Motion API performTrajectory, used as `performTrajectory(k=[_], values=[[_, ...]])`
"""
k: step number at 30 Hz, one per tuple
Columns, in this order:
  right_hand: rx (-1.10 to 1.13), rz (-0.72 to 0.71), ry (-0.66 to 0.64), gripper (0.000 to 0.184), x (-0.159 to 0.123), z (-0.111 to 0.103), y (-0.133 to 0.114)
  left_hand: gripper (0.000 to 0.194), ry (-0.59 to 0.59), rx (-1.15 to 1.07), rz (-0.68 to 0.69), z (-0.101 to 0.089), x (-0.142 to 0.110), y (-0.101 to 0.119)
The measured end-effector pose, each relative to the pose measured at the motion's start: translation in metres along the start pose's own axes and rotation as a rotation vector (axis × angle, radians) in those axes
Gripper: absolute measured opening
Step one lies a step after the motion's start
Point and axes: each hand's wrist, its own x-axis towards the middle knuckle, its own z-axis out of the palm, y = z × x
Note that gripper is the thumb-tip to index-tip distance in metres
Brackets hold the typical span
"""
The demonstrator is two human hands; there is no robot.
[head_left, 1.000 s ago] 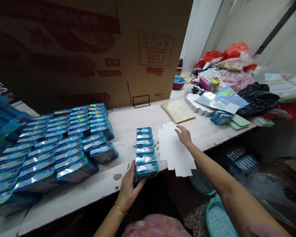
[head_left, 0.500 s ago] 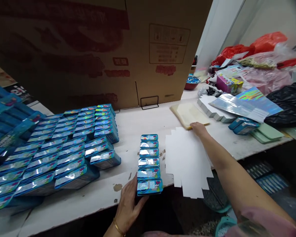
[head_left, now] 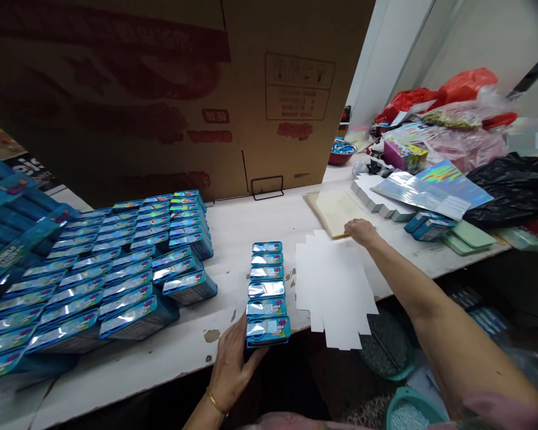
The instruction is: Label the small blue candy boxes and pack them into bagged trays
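1. White table (head_left: 246,221) ahead of both hands.
2. Left hand (head_left: 229,353): unclenched, braced against blue box row (head_left: 266,289) just ahead; press lightly.
3. Right hand (head_left: 360,230): at corner of yellowish sheets (head_left: 336,209); can't tell if gripping. Separate gently.

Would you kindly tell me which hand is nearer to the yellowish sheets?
Right. The right hand is at the near edge of the yellowish sheets, while the left hand is farther off, at the near end of the row of blue boxes.
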Motion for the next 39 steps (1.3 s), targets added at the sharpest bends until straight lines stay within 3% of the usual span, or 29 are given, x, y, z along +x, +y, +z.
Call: performTrajectory(k=[4, 6, 8, 12, 15, 21, 28, 34, 39], values=[[0.049, 0.266, 0.2, 0.028, -0.016, -0.034, 0.023, 0.049, 0.012, -0.02, 0.004, 0.001, 0.002, 0.002], [0.141, 0.273, 0.212, 0.025, -0.021, -0.039, 0.022, 0.048, 0.023, -0.022, -0.006, 0.001, 0.002, 0.004], [0.217, 0.187, 0.125, 0.028, -0.021, -0.03, 0.01, 0.048, 0.028, -0.015, -0.014, 0.0, 0.002, 0.006], [0.24, 0.068, -0.003, 0.056, -0.008, 0.012, -0.023, 0.05, 0.029, 0.015, 0.001, -0.002, 0.001, 0.004], [0.256, 0.048, -0.039, 0.049, 0.004, 0.032, -0.028, 0.051, 0.035, 0.046, 0.006, -0.001, -0.001, 0.001], [0.284, 0.016, -0.079, 0.022, 0.021, 0.033, -0.002, 0.054, 0.033, 0.052, 0.012, 0.002, -0.003, -0.004], [0.338, 0.18, -0.051, 0.017, 0.039, 0.032, 0.011, 0.055, 0.039, 0.033, -0.011, 0.0, -0.002, -0.002], [0.424, 0.244, 0.037, 0.019, 0.037, 0.004, 0.018, 0.047, 0.037, 0.019, 0.003, -0.003, 0.002, 0.001], [0.455, 0.223, 0.281, 0.016, 0.02, -0.068, 0.018, 0.054, 0.026, -0.025, 0.015, -0.001, 0.001, -0.005]])
